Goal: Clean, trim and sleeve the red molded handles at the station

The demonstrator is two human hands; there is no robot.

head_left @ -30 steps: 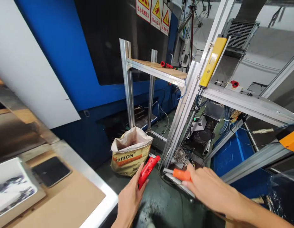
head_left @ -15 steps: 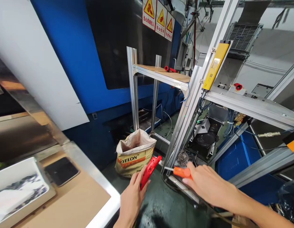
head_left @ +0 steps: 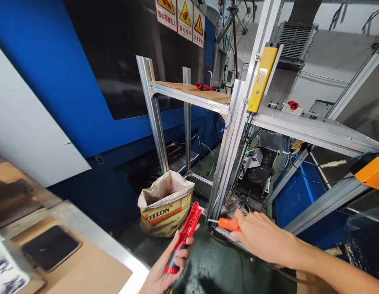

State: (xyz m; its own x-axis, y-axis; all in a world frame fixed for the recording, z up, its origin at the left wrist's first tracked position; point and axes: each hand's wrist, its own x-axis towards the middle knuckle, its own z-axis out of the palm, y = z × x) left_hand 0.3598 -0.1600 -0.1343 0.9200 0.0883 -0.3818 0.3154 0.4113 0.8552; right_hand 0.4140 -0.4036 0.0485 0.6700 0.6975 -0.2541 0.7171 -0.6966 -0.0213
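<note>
My left hand (head_left: 163, 271) is wrapped round a long red plastic tool shell (head_left: 189, 224) with black grip patches low on it. The shell is tilted up and its ribbed, hollow inside shows. In my right hand (head_left: 259, 234) is a screwdriver (head_left: 228, 223) with an orange handle, its thin metal shaft pointing left toward the shell. The screwdriver's tip is apart from the shell. Just behind the shell stands an open paper sack (head_left: 166, 218) on the floor.
At the lower left, a workbench (head_left: 97, 265) carries a dark phone (head_left: 51, 247) and a white bin (head_left: 8, 269). An aluminium frame (head_left: 226, 163) rises ahead, with a wooden shelf (head_left: 177, 86) bearing a red and black tool (head_left: 204, 86). A yellow sensor bar (head_left: 262, 79) is fixed to its post.
My left hand has turned the red shell so its hollow inside faces me, with more of its lower end showing. The view has swung right; my right hand still grips the screwdriver.
</note>
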